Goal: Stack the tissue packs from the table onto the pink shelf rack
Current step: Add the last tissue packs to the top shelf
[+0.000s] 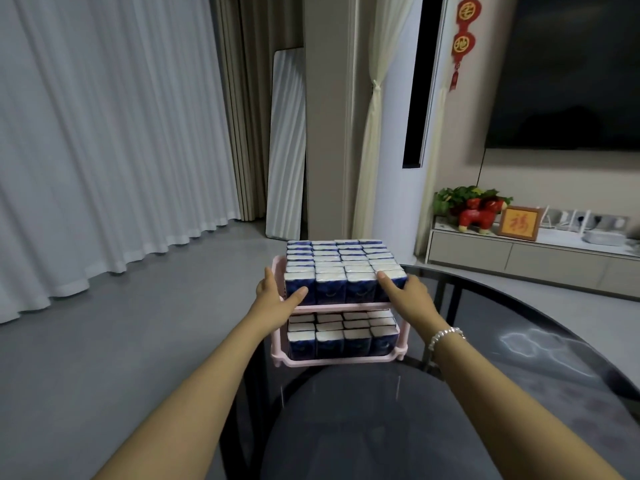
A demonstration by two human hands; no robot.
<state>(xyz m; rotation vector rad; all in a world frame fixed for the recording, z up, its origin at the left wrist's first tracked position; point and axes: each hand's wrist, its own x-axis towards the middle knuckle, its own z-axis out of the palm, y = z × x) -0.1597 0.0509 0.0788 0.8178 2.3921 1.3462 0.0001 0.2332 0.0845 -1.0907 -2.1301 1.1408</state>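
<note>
White curtains hang well behind the pink shelf rack, and the rack itself stands on the dark glass table at its far edge; everything else I place from that rack. Both of its tiers are full of blue-and-white tissue packs, set upright in tight rows, four across on the upper tier, with a second batch packed the same way on the lower tier below. My left hand is at the rack's upper left front corner; its thumb lies straight against the face of the front left pack, and the fingers reach up along the rack's left side, relaxed rather than clenched (how far they wrap behind the packs I cannot tell). My right hand is at the upper right front corner; its fingers rest flat on the front right pack, fairly straight, pressing rather than pinching; a beaded bracelet sits on that wrist. To the right of the rack and well beyond it stands a low cabinet with a red toy horse and a framed picture; above these a dark screen fills the wall.
</note>
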